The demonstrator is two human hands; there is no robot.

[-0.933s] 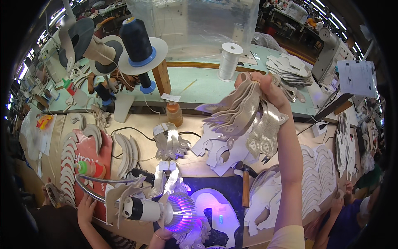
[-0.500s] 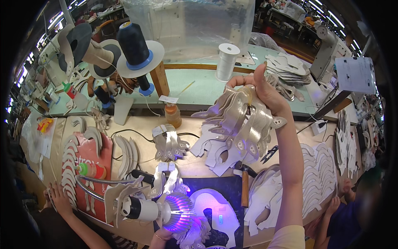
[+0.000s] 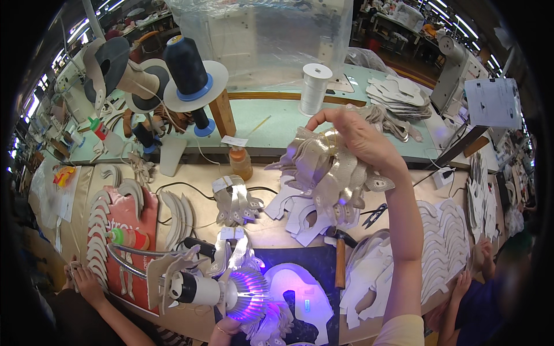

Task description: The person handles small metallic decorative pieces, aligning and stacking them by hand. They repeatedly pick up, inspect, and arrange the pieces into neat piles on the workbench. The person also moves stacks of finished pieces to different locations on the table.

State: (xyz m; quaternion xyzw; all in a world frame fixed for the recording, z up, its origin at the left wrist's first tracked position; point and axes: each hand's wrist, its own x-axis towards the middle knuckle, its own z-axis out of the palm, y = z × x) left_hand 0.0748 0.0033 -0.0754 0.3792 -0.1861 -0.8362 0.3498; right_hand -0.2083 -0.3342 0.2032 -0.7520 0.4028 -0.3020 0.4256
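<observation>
My right hand [image 3: 356,134] is raised over the middle of the bench, its fingers closed on a bundle of silver leather shoe pieces [image 3: 323,167]. The pieces hang downward in overlapping layers, with a yellow tie near their top. Low in the middle, my left hand [image 3: 227,327] shows only at the wrist and its edge; the glowing violet lamp [image 3: 249,294] covers its fingers. Beside it lies another cluster of silver pieces [image 3: 276,324]. A pale curved shoe piece [image 3: 303,294], lit violet, rests flat on the dark mat [image 3: 330,259].
A hammer [image 3: 340,262] lies right of the mat, near stacked white pieces [image 3: 372,282]. Tagged silver bundles [image 3: 234,202] sit beyond the lamp. A glue bottle [image 3: 240,164] and thread cones [image 3: 187,69] stand further back. Co-workers' hands [image 3: 86,285] are at both sides.
My right hand has turned and come slightly down and left; its thumb no longer points up. The silver bundle has swung with it. My left hand has hardly moved.
</observation>
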